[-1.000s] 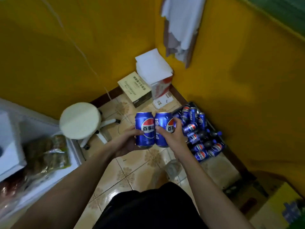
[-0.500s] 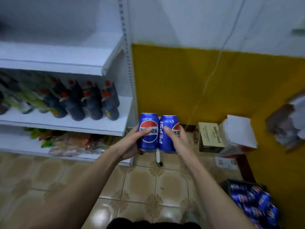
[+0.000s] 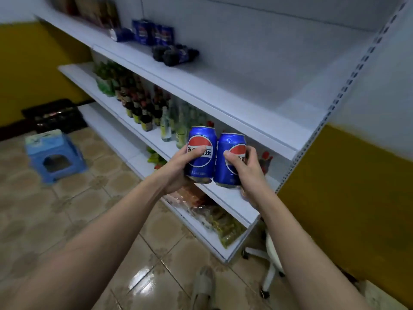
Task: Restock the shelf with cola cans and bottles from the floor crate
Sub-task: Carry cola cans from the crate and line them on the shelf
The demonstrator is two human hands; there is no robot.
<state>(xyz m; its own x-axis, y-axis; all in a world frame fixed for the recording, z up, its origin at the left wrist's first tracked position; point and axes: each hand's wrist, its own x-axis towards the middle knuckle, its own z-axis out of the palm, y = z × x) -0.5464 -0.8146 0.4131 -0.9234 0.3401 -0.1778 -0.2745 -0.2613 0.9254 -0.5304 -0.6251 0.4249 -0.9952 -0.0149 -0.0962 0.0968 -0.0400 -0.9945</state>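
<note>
Before the white shelf (image 3: 223,104), I am holding two blue cola cans upright, side by side and touching. My left hand (image 3: 178,166) is wrapping the left can (image 3: 201,139), and my right hand (image 3: 248,168) is gripping the right can (image 3: 230,144). More cans (image 3: 152,33) and dark bottles (image 3: 174,54) are sitting far left on the shelf.
</note>
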